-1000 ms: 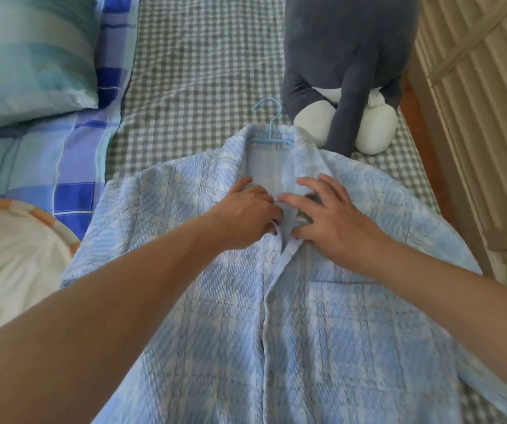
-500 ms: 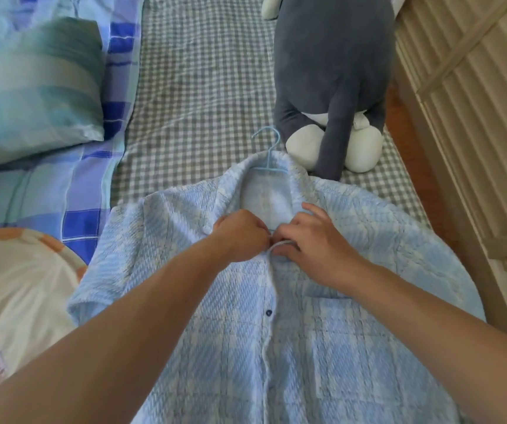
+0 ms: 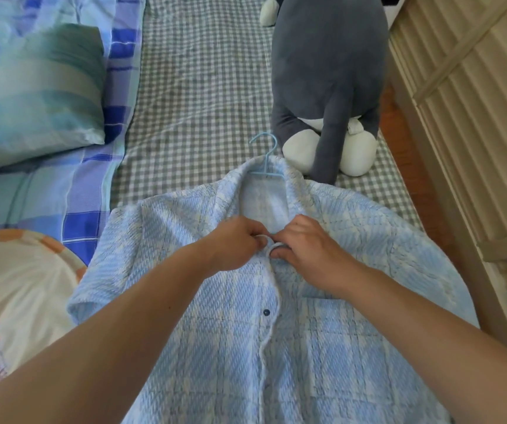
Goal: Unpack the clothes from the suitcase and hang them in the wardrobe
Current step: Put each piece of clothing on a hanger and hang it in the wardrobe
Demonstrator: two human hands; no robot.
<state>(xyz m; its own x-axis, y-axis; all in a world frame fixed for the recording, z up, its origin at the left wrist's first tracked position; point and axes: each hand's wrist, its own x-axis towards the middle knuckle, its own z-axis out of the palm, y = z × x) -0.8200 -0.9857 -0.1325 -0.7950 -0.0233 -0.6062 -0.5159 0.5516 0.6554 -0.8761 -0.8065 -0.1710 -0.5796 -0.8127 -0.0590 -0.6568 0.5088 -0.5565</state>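
A light blue checked shirt (image 3: 322,356) lies front up on the bed, with a pale blue plastic hanger (image 3: 266,159) inside its collar and the hook sticking out past the neck. My left hand (image 3: 233,243) pinches the left front edge just below the collar. My right hand (image 3: 307,249) pinches the right front edge against it, at the top button. A dark button (image 3: 266,312) shows lower on the placket. No suitcase or wardrobe interior is in view.
A grey and white plush toy (image 3: 328,87) sits just beyond the hanger hook. A teal pillow (image 3: 32,93) and blue plaid bedding (image 3: 47,191) lie at left, a white printed garment (image 3: 16,301) at lower left. A slatted wooden panel (image 3: 475,117) stands at right.
My right hand went from lying flat on the shirt to pinching the front edge. Both hands now meet at the top button. The view has tilted, so the shirt sits lower in frame.
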